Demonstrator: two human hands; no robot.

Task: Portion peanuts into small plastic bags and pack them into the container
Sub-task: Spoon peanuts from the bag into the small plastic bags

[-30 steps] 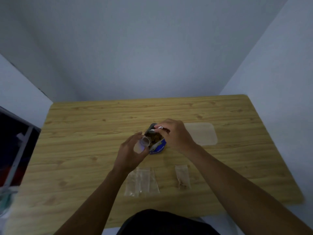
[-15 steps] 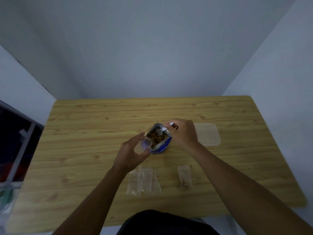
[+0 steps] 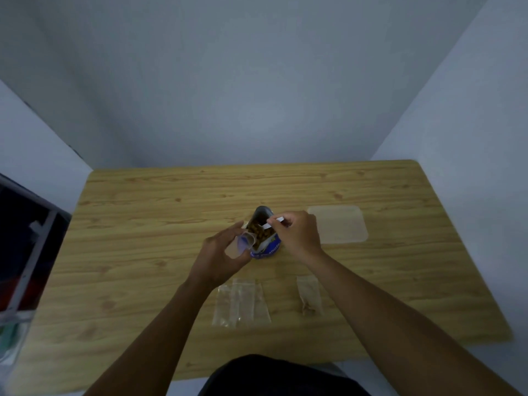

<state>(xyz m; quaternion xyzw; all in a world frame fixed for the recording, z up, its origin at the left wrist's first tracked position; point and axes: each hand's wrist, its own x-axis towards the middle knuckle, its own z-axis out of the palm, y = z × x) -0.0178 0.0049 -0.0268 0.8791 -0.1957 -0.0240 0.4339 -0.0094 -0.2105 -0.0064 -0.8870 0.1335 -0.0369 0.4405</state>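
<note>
The wooden bench (image 3: 143,252) carries everything, with the blue peanut pouch (image 3: 265,250) standing open near its middle. Right of the pouch lies the clear container (image 3: 337,224), and I can see nothing packed in it. The left hand (image 3: 220,252), just left of the pouch, grips a small bag (image 3: 243,244) with its mouth open at the pouch's rim. The right hand (image 3: 297,232), just right of the pouch, pinches a white spoon (image 3: 275,221) that dips into the peanuts (image 3: 258,231). On the person's side of the pouch lies a stack of empty bags (image 3: 241,301), and further right one filled bag (image 3: 308,294). I judge the task early: one portion is done, a second is starting and nothing is packed yet. The pouch's white lettering is too blurred to read.
</note>
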